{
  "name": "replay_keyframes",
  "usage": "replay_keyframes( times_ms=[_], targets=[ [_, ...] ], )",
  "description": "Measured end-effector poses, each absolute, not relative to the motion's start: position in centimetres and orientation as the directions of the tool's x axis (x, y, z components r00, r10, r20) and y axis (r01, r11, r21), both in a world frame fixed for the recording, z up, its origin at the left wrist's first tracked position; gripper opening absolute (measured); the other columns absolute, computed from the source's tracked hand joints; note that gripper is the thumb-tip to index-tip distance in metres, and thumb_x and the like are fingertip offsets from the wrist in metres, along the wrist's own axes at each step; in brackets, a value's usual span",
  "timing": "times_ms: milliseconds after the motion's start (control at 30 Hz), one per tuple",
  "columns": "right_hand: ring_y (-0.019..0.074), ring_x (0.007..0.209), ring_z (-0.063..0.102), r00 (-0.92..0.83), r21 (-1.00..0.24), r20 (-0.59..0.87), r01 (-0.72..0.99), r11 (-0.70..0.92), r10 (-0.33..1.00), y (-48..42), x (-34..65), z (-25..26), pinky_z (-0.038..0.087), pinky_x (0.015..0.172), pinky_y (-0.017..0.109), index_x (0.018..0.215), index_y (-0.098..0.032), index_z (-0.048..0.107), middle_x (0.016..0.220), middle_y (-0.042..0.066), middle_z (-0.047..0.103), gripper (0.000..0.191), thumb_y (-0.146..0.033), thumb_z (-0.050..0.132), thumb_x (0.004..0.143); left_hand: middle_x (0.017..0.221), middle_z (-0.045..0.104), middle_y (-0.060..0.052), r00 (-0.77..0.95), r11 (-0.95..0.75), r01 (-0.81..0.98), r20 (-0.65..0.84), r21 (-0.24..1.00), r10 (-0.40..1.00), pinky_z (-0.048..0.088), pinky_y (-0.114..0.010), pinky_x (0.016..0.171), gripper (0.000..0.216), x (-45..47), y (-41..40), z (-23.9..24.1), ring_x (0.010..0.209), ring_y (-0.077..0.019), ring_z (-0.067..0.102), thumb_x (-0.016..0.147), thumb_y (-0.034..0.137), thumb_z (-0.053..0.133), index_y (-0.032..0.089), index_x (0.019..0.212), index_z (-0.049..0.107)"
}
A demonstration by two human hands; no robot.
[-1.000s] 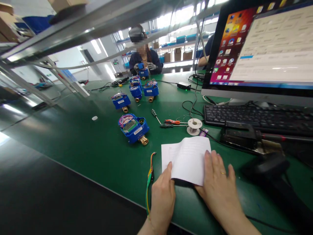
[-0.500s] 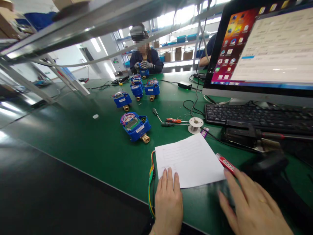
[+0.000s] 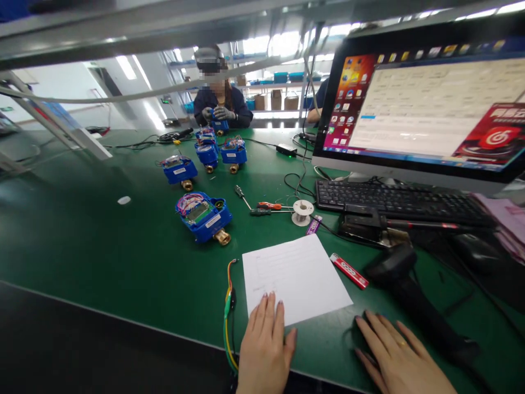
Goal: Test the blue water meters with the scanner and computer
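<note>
My left hand (image 3: 266, 339) lies flat, its fingertips on the lower left part of a white sheet of paper (image 3: 299, 279) with faint printed lines. To the right of the sheet's lower corner, my right hand (image 3: 397, 350) rests with fingers spread on the green table, holding nothing. A black barcode scanner (image 3: 422, 306) lies just beyond and right of it. Past the paper's right edge is a red-and-white packet (image 3: 349, 271). Coloured wires with clips (image 3: 228, 306) run along the left of the paper. Farther up sits an opened blue meter (image 3: 205, 219) with a brass fitting.
Several more blue meters (image 3: 179, 171) stand farther back, before a co-worker (image 3: 223, 106) in gloves holding one. Screwdrivers (image 3: 268, 207) lie beside a solder wire spool (image 3: 302, 213). A monitor (image 3: 410, 109), keyboard (image 3: 381, 200) and mouse (image 3: 473, 251) occupy the right. A metal beam (image 3: 164, 44) crosses overhead.
The view has shifted right. My right hand has come back from the red packet toward the table's near edge. My left hand stays on the paper. A red pop-up now shows on the monitor.
</note>
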State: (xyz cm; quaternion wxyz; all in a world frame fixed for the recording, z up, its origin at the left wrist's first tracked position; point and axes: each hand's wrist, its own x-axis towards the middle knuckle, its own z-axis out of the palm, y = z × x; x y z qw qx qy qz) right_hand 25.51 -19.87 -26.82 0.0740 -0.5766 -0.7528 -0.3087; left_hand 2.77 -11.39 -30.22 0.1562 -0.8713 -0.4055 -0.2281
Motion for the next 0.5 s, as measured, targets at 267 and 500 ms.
replay_keyframes(
  times_ms=[267, 500],
  targets=[
    [0.0145, 0.093, 0.06, -0.185, 0.057, 0.336, 0.983, 0.176, 0.924, -11.9, 26.5, -20.8, 0.052, 0.079, 0.027, 0.107, -0.016, 0.062, 0.107, 0.004, 0.061, 0.035, -0.037, 0.042, 0.086, 0.123, 0.054, -0.011, 0.584, -0.669, 0.738, 0.582, -0.089, 0.567, 0.049, -0.033, 0.088, 0.037, 2.0, -11.8, -33.0, 0.115, -0.0264, 0.05, 0.085, 0.034, 0.046, 0.013, 0.115, 0.055],
    [0.019, 0.092, 0.056, -0.19, -0.071, -0.122, 0.981, 0.182, 0.974, -3.4, 19.9, -18.8, 0.044, 0.084, 0.035, 0.091, -0.013, 0.062, 0.095, 0.008, 0.06, 0.026, -0.009, 0.038, 0.081, 0.118, 0.058, -0.012, 0.521, -0.662, 0.749, 0.637, -0.023, 0.567, 0.045, -0.033, 0.09, 0.037, 2.7, -11.4, -34.3, 0.113, -0.0259, 0.052, 0.088, 0.034, 0.039, 0.013, 0.113, 0.056]
  ],
)
